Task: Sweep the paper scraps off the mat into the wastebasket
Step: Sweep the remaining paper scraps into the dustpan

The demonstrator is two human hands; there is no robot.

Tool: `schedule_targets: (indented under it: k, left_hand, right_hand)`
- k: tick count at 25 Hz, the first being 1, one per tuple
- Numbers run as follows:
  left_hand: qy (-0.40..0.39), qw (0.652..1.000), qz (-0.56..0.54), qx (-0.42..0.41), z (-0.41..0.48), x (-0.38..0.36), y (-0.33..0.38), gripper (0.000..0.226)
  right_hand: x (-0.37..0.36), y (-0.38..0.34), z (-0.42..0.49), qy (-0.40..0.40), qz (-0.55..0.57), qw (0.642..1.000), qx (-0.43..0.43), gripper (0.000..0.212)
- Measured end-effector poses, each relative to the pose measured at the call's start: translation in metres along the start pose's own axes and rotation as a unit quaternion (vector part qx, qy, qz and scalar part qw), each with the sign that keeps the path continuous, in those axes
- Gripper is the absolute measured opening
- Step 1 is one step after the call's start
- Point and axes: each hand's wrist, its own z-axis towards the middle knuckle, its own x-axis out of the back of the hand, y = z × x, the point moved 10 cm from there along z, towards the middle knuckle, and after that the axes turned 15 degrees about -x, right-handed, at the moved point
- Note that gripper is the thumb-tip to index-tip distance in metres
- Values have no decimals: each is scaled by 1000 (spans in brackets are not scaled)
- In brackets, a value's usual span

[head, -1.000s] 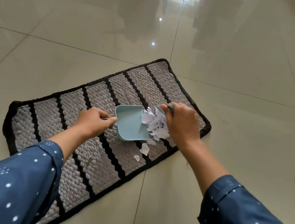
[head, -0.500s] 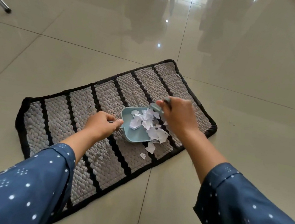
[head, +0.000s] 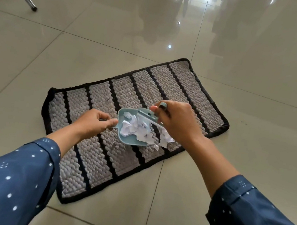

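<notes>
A grey mat with black stripes and a black border (head: 190, 91) lies slantwise on the tiled floor. My left hand (head: 94, 122) grips the handle of a small light-blue dustpan (head: 130, 140) held over the mat. White paper scraps (head: 135, 129) fill the pan, and a few scraps (head: 164, 140) lie or hang at its right lip. My right hand (head: 178, 122) is closed on a small light-blue brush (head: 151, 117), whose head rests across the pan over the scraps. No wastebasket is in view.
Glossy beige floor tiles (head: 253, 146) surround the mat on all sides. A slanted metal furniture leg with a dark foot (head: 31, 7) stands at the far left. Reflections of furniture show on the floor at the top.
The brush has pushed most scraps from the mat into the dustpan. Both hands and the pan have lifted a little, and only a few scraps stay at the pan's lip.
</notes>
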Motion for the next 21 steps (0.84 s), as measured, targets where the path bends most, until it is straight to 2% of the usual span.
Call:
schedule_targets:
  k: [2, 5, 7, 10, 12, 16, 21]
  left_hand:
    - [-21, 1000, 10, 8, -12, -6, -7, 28]
    - [-19, 1000, 15, 18, -21, -20, -10, 29]
    - [-2, 1000, 18, 22, -23, -27, -10, 30]
    - [24, 999, 13, 25, -28, -34, -6, 31]
    - [35, 999, 20, 19, -30, -37, -4, 32]
    - [49, 998, 22, 17, -33, -37, -7, 31]
    - [51, 998, 18, 23, -32, -38, -8, 31]
  right_hand:
    - [12, 14, -2, 43, -25, 998, -31, 33]
    - [49, 61, -5, 149, -92, 976, -126, 33]
    - [42, 74, -13, 144, -107, 971, -156, 35]
    - [1, 44, -30, 89, -89, 987, -96, 36]
    - [13, 39, -32, 111, -62, 988, -91, 37]
    - [75, 86, -34, 190, -88, 960, -188, 40]
    - [18, 48, -48, 135, -65, 980, -130, 38]
